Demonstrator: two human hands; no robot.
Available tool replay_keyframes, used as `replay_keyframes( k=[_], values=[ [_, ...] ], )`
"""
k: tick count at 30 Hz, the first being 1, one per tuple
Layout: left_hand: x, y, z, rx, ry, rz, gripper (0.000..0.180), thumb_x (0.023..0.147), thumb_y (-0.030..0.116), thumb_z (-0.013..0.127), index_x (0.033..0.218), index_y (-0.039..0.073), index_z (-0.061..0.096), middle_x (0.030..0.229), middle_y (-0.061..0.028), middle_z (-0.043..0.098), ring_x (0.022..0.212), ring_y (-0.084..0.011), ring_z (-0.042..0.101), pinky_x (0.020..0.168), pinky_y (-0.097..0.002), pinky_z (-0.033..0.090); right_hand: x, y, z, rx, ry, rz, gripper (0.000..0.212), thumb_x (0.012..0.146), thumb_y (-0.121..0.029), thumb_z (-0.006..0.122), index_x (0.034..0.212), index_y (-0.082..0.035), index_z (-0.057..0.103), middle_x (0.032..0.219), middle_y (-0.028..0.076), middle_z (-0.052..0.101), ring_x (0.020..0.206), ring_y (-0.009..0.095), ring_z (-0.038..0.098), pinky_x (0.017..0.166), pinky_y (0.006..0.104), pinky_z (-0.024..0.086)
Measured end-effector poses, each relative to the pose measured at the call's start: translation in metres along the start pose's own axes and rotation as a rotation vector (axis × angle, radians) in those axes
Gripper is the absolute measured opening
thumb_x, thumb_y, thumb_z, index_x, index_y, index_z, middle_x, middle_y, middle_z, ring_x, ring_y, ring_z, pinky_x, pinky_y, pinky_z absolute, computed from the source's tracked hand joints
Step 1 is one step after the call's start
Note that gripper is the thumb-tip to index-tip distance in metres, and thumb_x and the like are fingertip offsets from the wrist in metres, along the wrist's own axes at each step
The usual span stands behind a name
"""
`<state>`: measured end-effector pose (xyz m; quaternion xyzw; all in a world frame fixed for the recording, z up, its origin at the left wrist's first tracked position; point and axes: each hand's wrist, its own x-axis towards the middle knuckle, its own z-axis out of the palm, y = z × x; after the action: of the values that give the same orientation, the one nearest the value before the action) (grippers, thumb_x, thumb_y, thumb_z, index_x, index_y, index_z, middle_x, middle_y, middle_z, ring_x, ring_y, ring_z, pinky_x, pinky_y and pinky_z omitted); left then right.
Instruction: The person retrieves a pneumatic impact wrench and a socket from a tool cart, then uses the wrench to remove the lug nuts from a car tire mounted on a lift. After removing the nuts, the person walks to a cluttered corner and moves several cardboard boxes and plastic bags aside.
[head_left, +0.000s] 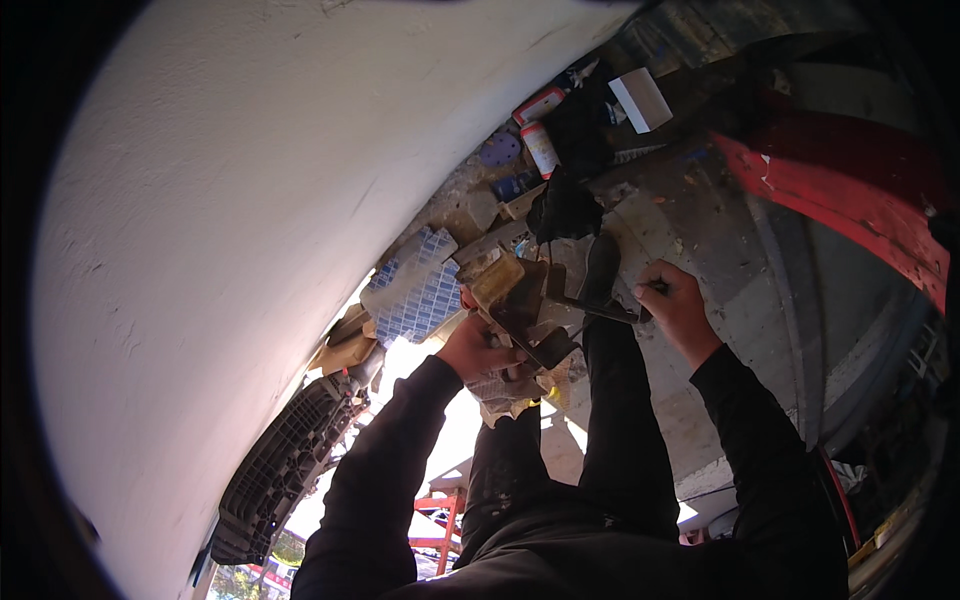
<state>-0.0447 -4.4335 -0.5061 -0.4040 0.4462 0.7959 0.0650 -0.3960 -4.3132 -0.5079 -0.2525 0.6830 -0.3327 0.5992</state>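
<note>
In front of my legs is a rusty brown, angular metal piece (512, 292) with a dark lower edge. My left hand (480, 348) is closed on its near left side, some fingers hidden behind it. From the metal piece a dark bent rod (598, 307) reaches right. At the rod's far end my right hand (677, 305) is curled closed and seems to grip it; the contact is partly hidden by the fingers. A crumpled, pale sheet (503, 396) hangs just below my left hand.
A white wall (230, 200) fills the left side. Beside it lie a blue patterned box (415, 290), a black plastic grille (285, 465), a spray can (540, 150) and a purple disc (500, 149). A white box (641, 100) sits farther off. A red panel (840, 200) juts in at right.
</note>
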Motion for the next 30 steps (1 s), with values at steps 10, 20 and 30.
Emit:
replay_keyframes(
  k=[10,20,30],
  values=[
    [-0.029,0.044,0.008,0.178,-0.053,0.098,0.075,0.068,0.008,0.093,0.136,0.003,0.062,0.137,-0.0124,0.066,0.126,-0.0244,0.064,0.110,-0.0373,0.049,0.062,-0.011,-0.008,-0.304,0.104,-0.103,0.012,0.082,-0.003,0.073,0.084,-0.002,0.061,0.086,0.015,0.062,0.080,0.035,0.061,0.073,0.0440,0.049],
    [-0.023,0.026,0.003,-0.073,-0.149,-0.055,0.061,0.076,0.004,0.087,0.131,-0.001,0.063,0.114,-0.0099,0.073,0.107,-0.0197,0.071,0.097,-0.0345,0.055,0.058,-0.015,0.002,-0.266,-0.430,0.052,0.016,0.093,-0.014,0.077,0.092,-0.001,0.068,0.085,0.010,0.069,0.084,0.018,0.065,0.075,0.0383,0.050],
    [0.002,-0.007,0.003,-0.474,0.372,-0.070,0.030,0.099,0.011,0.072,0.123,-0.004,0.066,0.114,-0.0090,0.074,0.101,-0.0174,0.070,0.094,-0.0347,0.056,0.001,0.036,0.003,0.111,0.175,0.380,0.018,0.099,-0.014,0.072,0.098,0.004,0.070,0.084,0.011,0.070,0.076,0.019,0.068,0.070,0.0378,0.054]
  ],
)
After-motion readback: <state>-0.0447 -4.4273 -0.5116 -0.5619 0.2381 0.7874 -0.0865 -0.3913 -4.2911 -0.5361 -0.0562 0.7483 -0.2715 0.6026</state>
